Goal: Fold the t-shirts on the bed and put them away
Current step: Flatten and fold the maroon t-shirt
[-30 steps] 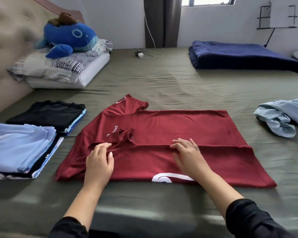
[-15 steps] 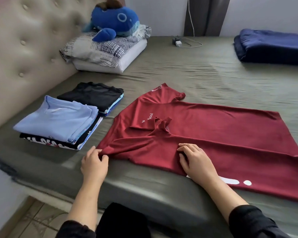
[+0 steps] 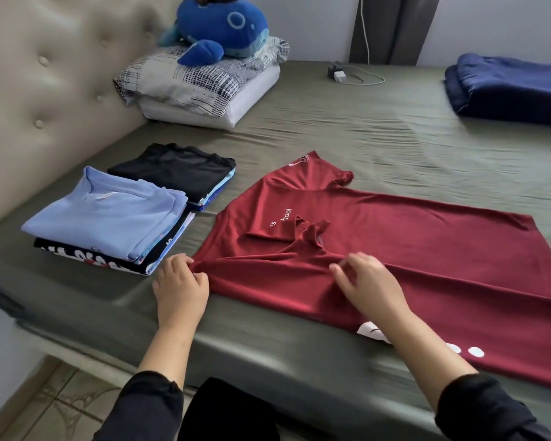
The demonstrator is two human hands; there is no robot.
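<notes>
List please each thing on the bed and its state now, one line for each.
red t-shirt: spread flat, near edge folded over
left hand: pinches the shirt's corner
right hand: pinches the folded edge
light blue t-shirt: folded, tops the near pile
black t-shirt: folded, tops the far pile
navy blanket: folded
charger: cable attached

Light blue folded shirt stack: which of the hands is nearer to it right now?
Left. The left hand pinches the red t-shirt corner just right of the light blue stack; the right hand lies farther right, mid-shirt.

Olive-sheeted bed (image 3: 347, 122) under red t-shirt (image 3: 427, 249), folded stacks (image 3: 115, 218), pillows (image 3: 204, 87), blanket (image 3: 509, 90).
</notes>
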